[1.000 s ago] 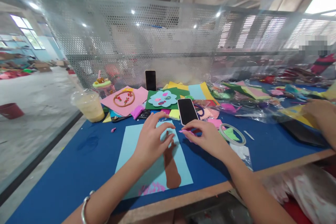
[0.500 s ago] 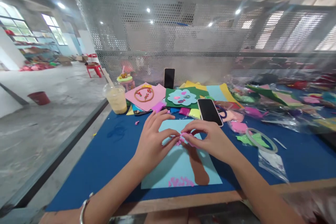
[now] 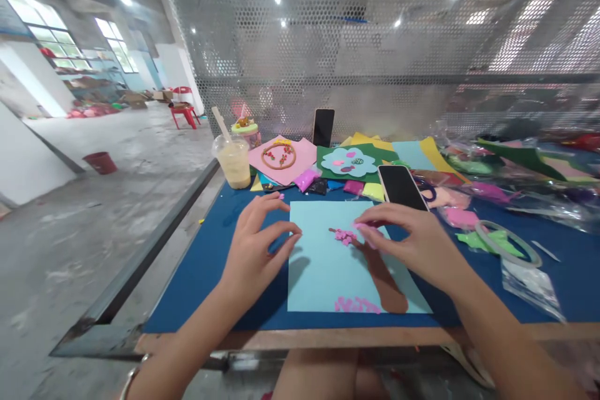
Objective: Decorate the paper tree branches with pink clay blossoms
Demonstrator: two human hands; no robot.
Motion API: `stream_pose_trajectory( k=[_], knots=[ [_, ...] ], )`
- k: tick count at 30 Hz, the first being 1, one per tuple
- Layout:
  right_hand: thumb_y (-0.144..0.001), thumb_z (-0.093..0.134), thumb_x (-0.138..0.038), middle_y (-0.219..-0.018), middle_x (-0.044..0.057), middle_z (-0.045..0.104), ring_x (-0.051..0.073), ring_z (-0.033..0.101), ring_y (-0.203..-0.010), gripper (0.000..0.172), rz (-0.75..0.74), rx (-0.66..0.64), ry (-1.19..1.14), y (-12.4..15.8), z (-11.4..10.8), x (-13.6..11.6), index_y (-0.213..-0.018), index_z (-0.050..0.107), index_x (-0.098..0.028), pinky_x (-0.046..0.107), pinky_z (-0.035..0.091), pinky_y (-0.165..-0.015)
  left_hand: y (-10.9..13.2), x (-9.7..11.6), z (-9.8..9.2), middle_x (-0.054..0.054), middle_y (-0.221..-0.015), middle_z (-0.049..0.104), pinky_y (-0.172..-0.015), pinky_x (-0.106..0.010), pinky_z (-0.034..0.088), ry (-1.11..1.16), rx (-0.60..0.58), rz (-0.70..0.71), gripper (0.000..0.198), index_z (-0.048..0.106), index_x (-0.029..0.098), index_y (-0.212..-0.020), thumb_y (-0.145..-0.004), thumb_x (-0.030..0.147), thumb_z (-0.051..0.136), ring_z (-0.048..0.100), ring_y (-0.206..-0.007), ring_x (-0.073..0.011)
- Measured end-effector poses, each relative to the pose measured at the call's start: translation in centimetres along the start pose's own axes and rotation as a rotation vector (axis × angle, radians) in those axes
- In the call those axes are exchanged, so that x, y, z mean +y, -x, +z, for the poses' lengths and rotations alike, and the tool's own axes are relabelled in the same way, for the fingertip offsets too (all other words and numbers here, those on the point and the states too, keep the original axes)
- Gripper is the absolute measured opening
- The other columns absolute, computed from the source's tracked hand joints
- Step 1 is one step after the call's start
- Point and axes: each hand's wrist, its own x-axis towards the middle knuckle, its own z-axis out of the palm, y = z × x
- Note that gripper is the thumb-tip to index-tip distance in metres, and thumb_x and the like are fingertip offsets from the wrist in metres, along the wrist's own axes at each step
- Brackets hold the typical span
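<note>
A light blue sheet [image 3: 323, 281] lies flat before me, bearing a brown clay tree trunk [image 3: 387, 281]. Small pink clay bits [image 3: 345, 236] cluster along a thin branch, and a flatter pink clay patch [image 3: 357, 305] runs along the sheet's lower edge. Over the upper trunk, my right hand [image 3: 403, 237] is closed, pinching a lump of pink clay [image 3: 368, 232] between thumb and fingers. My left hand [image 3: 262, 244] hovers at the sheet's left edge, its thumb and index tips pressed close together. Whatever sits between those tips, if anything, is too small to make out.
Behind the sheet lie a phone [image 3: 402, 187], clay packets [image 3: 307, 180] and a green card with a blue cloud shape [image 3: 349, 162]. A drink cup [image 3: 233, 162] stands back left. To the right are a pale ring [image 3: 529, 256] and plastic bags [image 3: 534, 287].
My hands have come apart: the left moved left off the pink clay, while the right still grips its lump. The pink cluster on the branch is now uncovered. The camera view has shifted.
</note>
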Motion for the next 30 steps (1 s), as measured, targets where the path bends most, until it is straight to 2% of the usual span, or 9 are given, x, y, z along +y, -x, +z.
stream_pose_trajectory(
  k=[2,4,6,9,14,20,23,27,30],
  knots=[
    [-0.087,0.057,-0.032,-0.094,0.002,0.069,0.019,0.064,-0.085,0.014,0.002,0.155,0.191,0.9,-0.5,2.2,-0.087,0.067,-0.023,0.029,0.048,-0.073,0.9,-1.3,-0.3,-0.007,-0.106,0.06,-0.104,-0.047,0.038,-0.161,-0.008,0.048,0.009,0.067,0.022,-0.079,-0.083,0.018,0.061,0.051,-0.118,-0.0249],
    [-0.087,0.056,-0.034,-0.094,0.004,0.069,0.023,0.064,-0.089,0.016,0.015,0.251,0.379,1.8,-0.9,4.6,-0.088,0.066,-0.021,0.032,0.048,-0.075,1.8,-2.4,-0.4,-0.007,-0.107,0.062,-0.104,-0.049,0.037,-0.305,-0.067,0.097,0.01,0.068,0.021,-0.077,-0.083,0.017,0.061,0.052,-0.117,-0.0262],
    [-0.087,0.054,-0.037,-0.094,0.005,0.069,0.025,0.064,-0.089,0.02,0.057,0.301,0.509,2.5,-1.1,6.7,-0.089,0.067,-0.021,0.034,0.047,-0.074,2.5,-3.2,-0.4,-0.007,-0.107,0.064,-0.104,-0.05,0.038,-0.386,-0.154,0.127,0.013,0.068,0.021,-0.075,-0.083,0.016,0.059,0.054,-0.116,-0.0262],
    [-0.088,0.051,-0.04,-0.092,0.005,0.07,0.026,0.065,-0.086,0.025,0.106,0.315,0.554,3.1,-1.1,8.6,-0.089,0.067,-0.021,0.035,0.047,-0.07,3.0,-3.6,-0.2,-0.006,-0.109,0.065,-0.105,-0.05,0.037,-0.423,-0.24,0.136,0.016,0.068,0.021,-0.074,-0.084,0.015,0.058,0.055,-0.116,-0.0259],
    [-0.088,0.051,-0.043,-0.093,0.005,0.071,0.026,0.065,-0.084,0.027,0.149,0.269,0.537,3.4,-0.7,9.2,-0.089,0.068,-0.022,0.034,0.047,-0.066,3.1,-3.7,0.0,-0.006,-0.109,0.065,-0.106,-0.049,0.037,-0.425,-0.293,0.117,0.018,0.07,0.023,-0.078,-0.085,0.015,0.055,0.055,-0.116,-0.0251],
    [-0.087,0.049,-0.044,-0.092,0.002,0.071,0.022,0.065,-0.078,0.029,0.188,0.264,0.546,3.8,-0.7,9.7,-0.087,0.069,-0.023,0.031,0.045,-0.064,3.9,-4.1,-0.4,-0.006,-0.112,0.064,-0.106,-0.05,0.036,-0.402,-0.331,0.102,0.026,0.071,0.026,-0.092,-0.084,0.011,0.051,0.053,-0.118,-0.0253],
    [-0.087,0.049,-0.045,-0.095,0.003,0.071,0.023,0.066,-0.08,0.029,0.179,0.245,0.54,4.0,-0.8,9.8,-0.087,0.068,-0.024,0.031,0.045,-0.064,4.4,-4.3,-0.7,-0.005,-0.115,0.063,-0.106,-0.05,0.036,-0.388,-0.351,0.083,0.03,0.07,0.027,-0.098,-0.084,0.01,0.05,0.051,-0.12,-0.0254],
    [-0.088,0.048,-0.043,-0.1,0.004,0.07,0.029,0.065,-0.085,0.023,0.191,0.175,0.534,4.1,-1.0,9.5,-0.089,0.064,-0.027,0.035,0.046,-0.065,4.4,-4.4,-0.7,-0.006,-0.112,0.063,-0.103,-0.05,0.039,-0.362,-0.302,0.056,0.024,0.068,0.027,-0.1,-0.084,0.015,0.055,0.054,-0.115,-0.0248],
    [-0.087,0.047,-0.044,-0.099,0.004,0.07,0.032,0.065,-0.085,0.023,0.211,0.186,0.523,4.1,-1.0,9.2,-0.087,0.064,-0.027,0.037,0.046,-0.062,4.1,-4.4,-0.7,-0.007,-0.11,0.063,-0.101,-0.05,0.041,-0.37,-0.267,0.03,0.012,0.068,0.024,-0.089,-0.083,0.019,0.059,0.054,-0.115,-0.0265]
  ],
)
